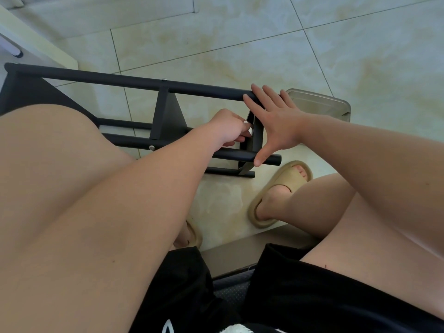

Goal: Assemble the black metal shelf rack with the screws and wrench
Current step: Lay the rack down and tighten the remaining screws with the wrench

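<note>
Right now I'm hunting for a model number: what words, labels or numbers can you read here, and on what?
None can be read.
The rack and tray show no lettering.
A white mark on the shorts is cut off at the edge, unreadable.

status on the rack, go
Right hand open, bracing rack bars. Left hand fingers curled at end bracket, grip hidden. Nothing seen in the way.
</note>
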Available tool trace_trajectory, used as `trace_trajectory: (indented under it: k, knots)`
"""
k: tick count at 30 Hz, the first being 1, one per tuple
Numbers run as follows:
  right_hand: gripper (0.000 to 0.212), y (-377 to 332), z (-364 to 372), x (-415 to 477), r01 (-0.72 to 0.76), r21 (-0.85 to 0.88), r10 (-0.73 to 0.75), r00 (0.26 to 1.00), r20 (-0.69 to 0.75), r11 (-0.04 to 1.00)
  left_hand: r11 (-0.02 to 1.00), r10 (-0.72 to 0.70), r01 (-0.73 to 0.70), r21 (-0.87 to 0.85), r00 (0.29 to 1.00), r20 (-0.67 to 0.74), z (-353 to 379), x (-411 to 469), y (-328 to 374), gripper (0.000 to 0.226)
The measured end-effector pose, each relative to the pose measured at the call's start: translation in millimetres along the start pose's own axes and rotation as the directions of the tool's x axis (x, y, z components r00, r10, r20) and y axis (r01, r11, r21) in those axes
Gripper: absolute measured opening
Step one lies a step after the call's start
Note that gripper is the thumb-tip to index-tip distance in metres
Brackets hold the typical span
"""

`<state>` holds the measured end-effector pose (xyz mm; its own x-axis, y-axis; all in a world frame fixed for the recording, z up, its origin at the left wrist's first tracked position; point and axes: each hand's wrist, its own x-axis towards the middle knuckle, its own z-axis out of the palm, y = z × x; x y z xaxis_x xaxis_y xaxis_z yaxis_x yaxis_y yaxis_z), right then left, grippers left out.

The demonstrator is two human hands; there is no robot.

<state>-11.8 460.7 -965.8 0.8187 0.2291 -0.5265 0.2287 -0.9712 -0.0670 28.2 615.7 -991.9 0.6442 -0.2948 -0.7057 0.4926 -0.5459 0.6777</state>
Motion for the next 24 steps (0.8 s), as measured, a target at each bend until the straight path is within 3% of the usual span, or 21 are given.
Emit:
trace_trajectory:
  k: [18,24]
  knots:
    - [0.162,-0.4,0.4,0.9,0.000,-0.001,0.000,1.000,0.000,1.000,0.994,-0.012,0.002,0.111,0.996,0.085,-0.9,-1.7,1.0,0.014]
    - [0.162,0.0,0.3,0.4,0.004,0.002,-0.004,1.000,-0.002,1.000,0.996,-0.083,0.081,0.029,0.995,0.056,-0.7,-2.9,4.4,0.005]
